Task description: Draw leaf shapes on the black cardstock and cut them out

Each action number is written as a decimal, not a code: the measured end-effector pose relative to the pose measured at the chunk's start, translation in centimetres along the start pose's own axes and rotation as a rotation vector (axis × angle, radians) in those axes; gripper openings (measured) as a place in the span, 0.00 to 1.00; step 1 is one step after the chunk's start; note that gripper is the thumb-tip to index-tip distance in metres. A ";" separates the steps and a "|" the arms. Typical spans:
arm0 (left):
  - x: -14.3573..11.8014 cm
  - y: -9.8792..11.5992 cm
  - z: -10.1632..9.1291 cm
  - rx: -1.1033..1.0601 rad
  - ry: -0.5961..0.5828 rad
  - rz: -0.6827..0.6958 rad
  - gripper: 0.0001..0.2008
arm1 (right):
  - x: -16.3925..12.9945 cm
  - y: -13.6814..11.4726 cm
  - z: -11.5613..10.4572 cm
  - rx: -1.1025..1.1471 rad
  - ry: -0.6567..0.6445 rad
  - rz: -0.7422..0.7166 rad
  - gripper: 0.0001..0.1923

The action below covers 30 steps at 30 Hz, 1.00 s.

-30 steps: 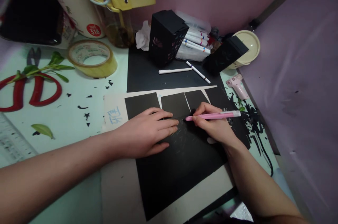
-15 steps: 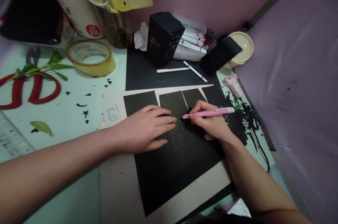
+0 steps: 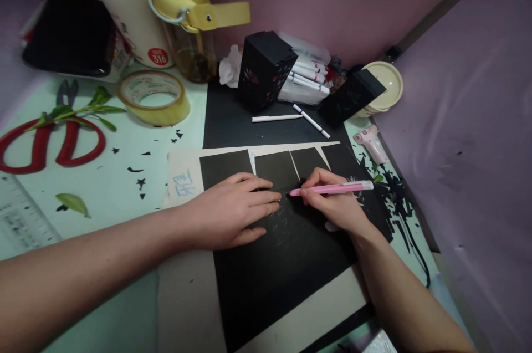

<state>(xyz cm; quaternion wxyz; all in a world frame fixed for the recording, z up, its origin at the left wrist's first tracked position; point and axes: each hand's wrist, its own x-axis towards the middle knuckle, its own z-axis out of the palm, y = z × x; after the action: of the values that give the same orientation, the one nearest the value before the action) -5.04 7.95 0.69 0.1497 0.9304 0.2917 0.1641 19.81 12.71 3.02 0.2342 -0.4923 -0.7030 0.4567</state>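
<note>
Head view is showing my pale green desk [image 3: 116,187] meeting purple walls [image 3: 477,120]. Black card [image 3: 286,253] is lying near its front edge; my left hand [image 3: 228,211] is pressing flat, released, on it, my right hand [image 3: 336,206] gripping a pink pen [image 3: 332,189].

Pale green table [image 3: 124,198]; tape roll [image 3: 153,97]; red scissors [image 3: 50,142]; black scraps [image 3: 139,182]

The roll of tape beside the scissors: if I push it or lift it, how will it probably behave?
The roll of tape lies flat on its side, so a push would probably slide it, not roll it. It looks like a hollow ring, likely light and stiff. Stood on edge, it could roll.
</note>
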 end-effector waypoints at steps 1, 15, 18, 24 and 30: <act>0.0 0.0 0.0 -0.002 0.002 -0.001 0.19 | 0.0 0.0 0.0 -0.007 0.002 0.000 0.07; -0.1 0.1 0.1 -0.003 0.017 0.000 0.19 | 0.1 0.0 0.1 -0.046 0.012 0.002 0.08; -0.1 0.1 0.1 -0.003 0.032 0.002 0.19 | 0.1 -0.1 0.2 -0.052 0.026 0.006 0.08; -0.1 0.1 0.2 0.016 0.018 0.000 0.19 | 0.2 0.1 0.2 -0.059 0.043 0.004 0.08; -0.1 0.0 0.2 0.019 0.005 0.000 0.19 | 0.1 0.1 0.2 -0.062 0.036 0.006 0.09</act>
<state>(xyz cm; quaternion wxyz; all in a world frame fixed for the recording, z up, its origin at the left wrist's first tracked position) -5.01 7.88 0.54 0.1401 0.9314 0.2934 0.1635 19.68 12.70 2.86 0.2302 -0.5097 -0.7108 0.4265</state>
